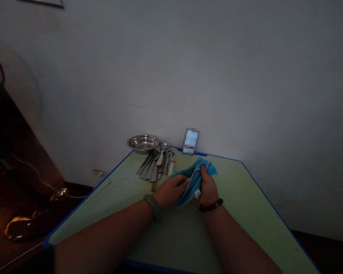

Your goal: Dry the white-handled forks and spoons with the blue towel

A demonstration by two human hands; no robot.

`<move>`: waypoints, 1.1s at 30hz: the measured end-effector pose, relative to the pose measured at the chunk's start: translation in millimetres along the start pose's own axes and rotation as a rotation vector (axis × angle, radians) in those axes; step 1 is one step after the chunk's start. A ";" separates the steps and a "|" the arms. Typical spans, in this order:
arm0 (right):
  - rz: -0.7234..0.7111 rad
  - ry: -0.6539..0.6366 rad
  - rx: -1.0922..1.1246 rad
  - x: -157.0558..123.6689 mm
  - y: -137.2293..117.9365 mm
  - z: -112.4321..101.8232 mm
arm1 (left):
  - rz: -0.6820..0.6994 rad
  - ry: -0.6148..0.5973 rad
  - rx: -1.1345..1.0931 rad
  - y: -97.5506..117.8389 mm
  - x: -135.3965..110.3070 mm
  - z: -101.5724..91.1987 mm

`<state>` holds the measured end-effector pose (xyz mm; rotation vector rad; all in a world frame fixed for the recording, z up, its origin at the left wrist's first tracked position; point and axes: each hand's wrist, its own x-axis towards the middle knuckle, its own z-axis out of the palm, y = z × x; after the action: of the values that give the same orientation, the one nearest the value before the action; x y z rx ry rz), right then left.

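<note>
Both my hands grip a blue cloth over the middle of a pale green table. My left hand, with a green bangle at the wrist, is closed on the cloth's left side. My right hand, wearing a dark bracelet, is wrapped round its right side. Whether anything lies inside the cloth is hidden. Just beyond my left hand lies a pile of several metal spoons and other cutlery.
A steel bowl sits at the table's far left corner, by the white wall. A small blurred card leans against the wall. The table has a blue edge. To the left, on the dark floor, white cables and a fan.
</note>
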<state>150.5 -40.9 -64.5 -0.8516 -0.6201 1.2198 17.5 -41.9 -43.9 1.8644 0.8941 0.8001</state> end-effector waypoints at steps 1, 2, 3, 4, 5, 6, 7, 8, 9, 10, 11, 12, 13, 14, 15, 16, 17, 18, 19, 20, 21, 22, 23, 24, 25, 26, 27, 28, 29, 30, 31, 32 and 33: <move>0.033 0.018 0.046 -2.4 -1.9 3.1 | -0.002 0.001 -0.023 -0.4 0.4 -0.3; 0.054 0.021 0.078 -4.9 -3.8 6.1 | -0.006 0.000 -0.043 -0.8 0.8 -0.5; 0.065 0.012 0.097 -7.3 -5.5 8.7 | -0.011 -0.002 -0.059 -1.2 1.2 -0.7; 0.060 -0.010 0.109 -9.6 -6.7 10.9 | -0.018 -0.001 -0.072 -1.7 1.5 -0.8; 0.052 -0.043 0.108 -11.6 -7.4 12.6 | -0.025 0.003 -0.085 -2.4 1.8 -0.8; 0.041 -0.074 0.101 -13.2 -7.4 13.9 | -0.031 0.010 -0.099 -3.2 2.0 -0.8; 0.031 -0.097 0.088 -14.5 -7.0 14.7 | -0.035 0.016 -0.112 -4.0 2.3 -0.8; 0.022 -0.107 0.074 -15.5 -6.1 15.2 | -0.037 0.021 -0.122 -4.8 2.4 -0.7; 0.013 -0.103 0.061 -16.1 -5.2 15.5 | -0.038 0.021 -0.128 -5.5 2.6 -0.6; 0.006 -0.089 0.053 -16.4 -4.3 15.7 | -0.040 0.015 -0.132 -6.2 2.8 -0.5; 0.002 -0.069 0.048 -16.6 -3.6 16.0 | -0.042 0.005 -0.136 -6.9 2.9 -0.4; 0.002 -0.045 0.045 -16.6 -3.2 16.2 | -0.046 -0.006 -0.140 -7.5 3.0 -0.3; 0.003 -0.023 0.046 -16.5 -3.2 16.4 | -0.048 -0.014 -0.148 -8.0 3.1 -0.1; 0.007 -0.008 0.050 -16.2 -3.4 16.6 | -0.049 -0.020 -0.157 -8.5 3.1 0.1; 0.015 0.002 0.055 -15.9 -3.6 16.6 | -0.049 -0.024 -0.164 -8.8 3.2 0.4; 0.021 0.010 0.061 -15.3 -3.9 16.3 | -0.050 -0.024 -0.167 -9.0 3.2 0.7; 0.028 0.014 0.068 -14.6 -3.9 15.6 | -0.051 -0.022 -0.165 -9.0 3.2 0.9; 0.031 0.018 0.074 -13.6 -3.6 14.6 | -0.054 -0.021 -0.163 -8.8 3.2 1.1; 0.038 0.024 0.073 -12.4 -3.0 13.3 | -0.060 -0.021 -0.161 -8.4 3.1 1.3; 0.049 0.034 0.069 -11.1 -2.2 11.8 | -0.069 -0.023 -0.165 -7.9 3.0 1.4; 0.047 0.046 0.064 -9.8 -1.1 10.3 | -0.078 -0.026 -0.177 -7.2 2.8 1.4; 0.077 0.052 0.052 -8.7 -0.1 9.0 | -0.085 -0.030 -0.193 -6.5 2.6 1.5; 0.087 0.059 0.059 -7.8 0.8 8.0 | -0.091 -0.031 -0.207 -5.8 2.3 1.4; 0.098 0.059 0.069 -7.3 1.5 7.5 | -0.092 -0.030 -0.217 -5.2 2.1 1.3; 0.107 0.055 0.083 -7.2 1.7 7.4 | -0.092 -0.026 -0.221 -4.8 1.8 1.2; 0.106 0.046 0.099 -7.5 1.5 7.8 | -0.090 -0.021 -0.220 -4.5 1.6 0.9; 0.103 0.033 0.108 -8.2 0.9 8.5 | -0.088 -0.015 -0.216 -4.3 1.5 0.7; 0.096 0.019 0.112 -9.0 0.1 9.4 | -0.085 -0.009 -0.216 -4.3 1.4 0.6; 0.088 0.004 0.112 -10.0 -1.0 10.4 | -0.083 -0.004 -0.219 -4.5 1.5 0.5; 0.080 -0.010 0.107 -11.1 -2.2 11.4 | -0.080 0.002 -0.225 -4.9 1.7 0.6; 0.076 -0.023 0.102 -12.3 -3.3 12.4 | -0.077 0.010 -0.230 -5.4 1.9 0.7; 0.073 -0.038 0.098 -13.4 -4.4 13.3 | -0.072 0.019 -0.236 -6.0 2.2 1.0; 0.071 -0.055 0.093 -14.4 -5.3 14.0 | -0.068 0.027 -0.241 -6.6 2.5 1.2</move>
<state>138.6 -52.2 -51.9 -0.7696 -0.5763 1.3299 18.2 -38.0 -50.0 1.6087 0.8342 0.8534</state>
